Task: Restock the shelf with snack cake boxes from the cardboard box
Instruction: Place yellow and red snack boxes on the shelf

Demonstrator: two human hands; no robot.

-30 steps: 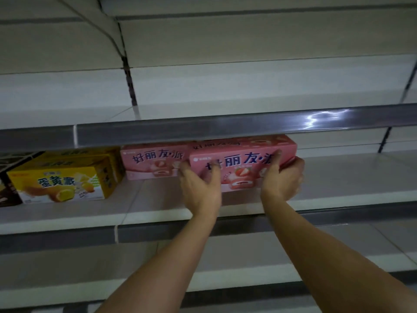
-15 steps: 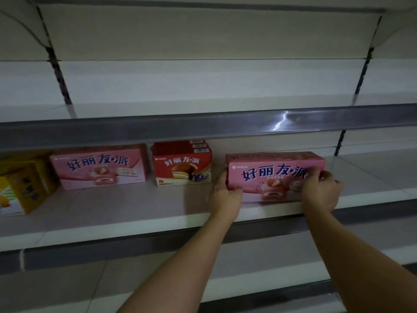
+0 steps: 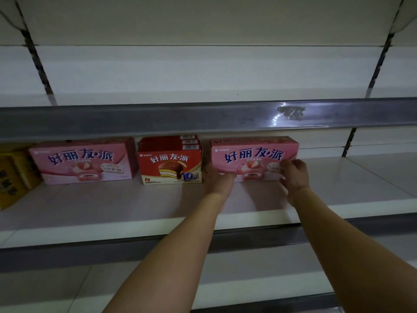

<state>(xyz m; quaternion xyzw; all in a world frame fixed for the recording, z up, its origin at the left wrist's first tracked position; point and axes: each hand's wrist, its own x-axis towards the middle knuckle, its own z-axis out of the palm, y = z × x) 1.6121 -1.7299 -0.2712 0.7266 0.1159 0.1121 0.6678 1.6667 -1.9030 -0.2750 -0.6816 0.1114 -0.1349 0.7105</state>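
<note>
- Head view: both forearms reach up onto the middle shelf [image 3: 338, 195], under the grey front rail [image 3: 158, 119] of the shelf above.
- Left hand [image 3: 217, 180] set at the lower left corner of the pink snack cake box [image 3: 252, 158], thumb along its bottom edge; the other fingers hidden behind the corner, so grip cannot be told.
- Right hand [image 3: 293, 175] at the box's lower right front, fingers curled and pinching that edge.
- Pink box upright on the shelf, label facing out, set well back from the shelf's front lip.
- Just left of the left hand, a stack of red boxes [image 3: 170, 166], narrow gap between it and the held box.
- Further left, a second pink box [image 3: 82, 162], then yellow boxes [image 3: 13, 177] at the frame edge.
- Right of the right hand, bare shelf surface out to the slotted upright [image 3: 347, 143].
- Below the forearms, bare shelf between box front and lip.
</note>
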